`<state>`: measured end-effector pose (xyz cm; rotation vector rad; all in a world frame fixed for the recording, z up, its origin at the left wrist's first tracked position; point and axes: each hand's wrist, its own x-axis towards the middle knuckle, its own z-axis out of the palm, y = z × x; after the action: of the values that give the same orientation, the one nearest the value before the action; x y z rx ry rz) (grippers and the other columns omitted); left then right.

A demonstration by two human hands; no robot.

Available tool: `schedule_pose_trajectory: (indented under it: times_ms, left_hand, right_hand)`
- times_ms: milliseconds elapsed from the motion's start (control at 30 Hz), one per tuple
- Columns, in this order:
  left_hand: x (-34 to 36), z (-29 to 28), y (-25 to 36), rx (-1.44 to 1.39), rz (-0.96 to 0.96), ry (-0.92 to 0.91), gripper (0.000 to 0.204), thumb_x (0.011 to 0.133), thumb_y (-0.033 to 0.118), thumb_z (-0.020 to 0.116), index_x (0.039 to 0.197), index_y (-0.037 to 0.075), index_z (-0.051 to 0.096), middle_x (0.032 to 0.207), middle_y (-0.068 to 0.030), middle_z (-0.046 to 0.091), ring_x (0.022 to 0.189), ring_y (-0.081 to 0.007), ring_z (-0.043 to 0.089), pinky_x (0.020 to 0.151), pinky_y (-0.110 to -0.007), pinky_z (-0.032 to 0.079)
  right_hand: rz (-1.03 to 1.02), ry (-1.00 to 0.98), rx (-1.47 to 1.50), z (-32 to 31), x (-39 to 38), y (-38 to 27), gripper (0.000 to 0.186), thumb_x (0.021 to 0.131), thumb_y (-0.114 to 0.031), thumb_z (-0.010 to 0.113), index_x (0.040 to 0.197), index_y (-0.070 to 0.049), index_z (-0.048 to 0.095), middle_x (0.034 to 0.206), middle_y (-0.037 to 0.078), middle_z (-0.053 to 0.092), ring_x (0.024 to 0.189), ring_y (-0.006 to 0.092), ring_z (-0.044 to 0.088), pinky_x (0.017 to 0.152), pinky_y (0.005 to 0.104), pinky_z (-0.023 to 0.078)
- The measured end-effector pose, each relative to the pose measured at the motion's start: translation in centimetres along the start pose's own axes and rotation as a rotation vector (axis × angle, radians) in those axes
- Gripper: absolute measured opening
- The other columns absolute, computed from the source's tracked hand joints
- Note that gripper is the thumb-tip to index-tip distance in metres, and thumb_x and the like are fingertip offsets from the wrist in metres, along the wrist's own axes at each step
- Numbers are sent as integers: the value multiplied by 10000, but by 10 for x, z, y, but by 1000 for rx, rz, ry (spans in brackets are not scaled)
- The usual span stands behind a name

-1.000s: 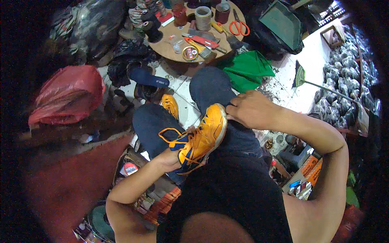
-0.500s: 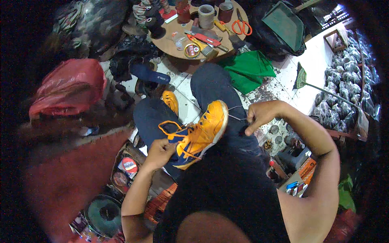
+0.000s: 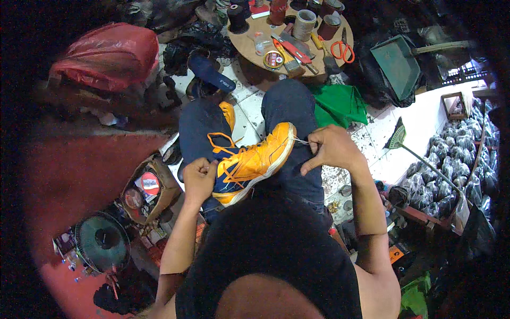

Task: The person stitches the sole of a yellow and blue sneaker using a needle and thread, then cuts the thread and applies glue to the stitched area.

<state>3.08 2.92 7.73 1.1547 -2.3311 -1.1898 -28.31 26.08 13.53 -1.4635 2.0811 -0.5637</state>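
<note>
A yellow-orange sports shoe (image 3: 259,161) with a navy heel and white sole lies across my thighs, its toe to the right. From its toe a thin pale thread (image 3: 300,141) runs a short way to my right hand (image 3: 337,150), pinched between the fingers. My left hand (image 3: 200,181) is beside the heel with fingers closed; what they hold, if anything, is hidden. The shoe's orange laces (image 3: 219,142) stick up loosely near the ankle opening. A second yellow-orange shoe (image 3: 228,115) shows partly beyond my left knee.
Ahead stands a round table (image 3: 255,40) with orange-handled scissors (image 3: 342,52), a brush, a flat tin and spools. A green cloth (image 3: 340,103) lies beyond my right knee. Right are a dustpan (image 3: 396,66) and bagged goods (image 3: 441,165); left are a carton (image 3: 171,192) and fan (image 3: 102,242).
My right hand has come closer to the shoe's toe, and the thread between them is shorter. The shoe has tilted flatter. The whole view has shifted, with the table now further right.
</note>
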Motion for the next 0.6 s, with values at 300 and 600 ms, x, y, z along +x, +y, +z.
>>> schedule_pose_trajectory:
  times_ms: [300,600]
  left_hand:
    - [8,-35,0,-142,-94,39,411,953,200,747,649,69,502,623,90,370,625,-36,309,555,-275,242]
    - [12,-47,14,-182,-63,92,389,967,196,738,673,78,513,646,107,369,632,-24,308,562,-257,229]
  right_hand:
    - [146,49,195,10,-8,-10,618,516,-530,969,643,-60,588,595,66,596,570,250,615,560,383,460]
    - [219,62,948,32,-13,4,777,548,-771,811,722,-40,613,644,-10,498,564,120,466,524,300,362]
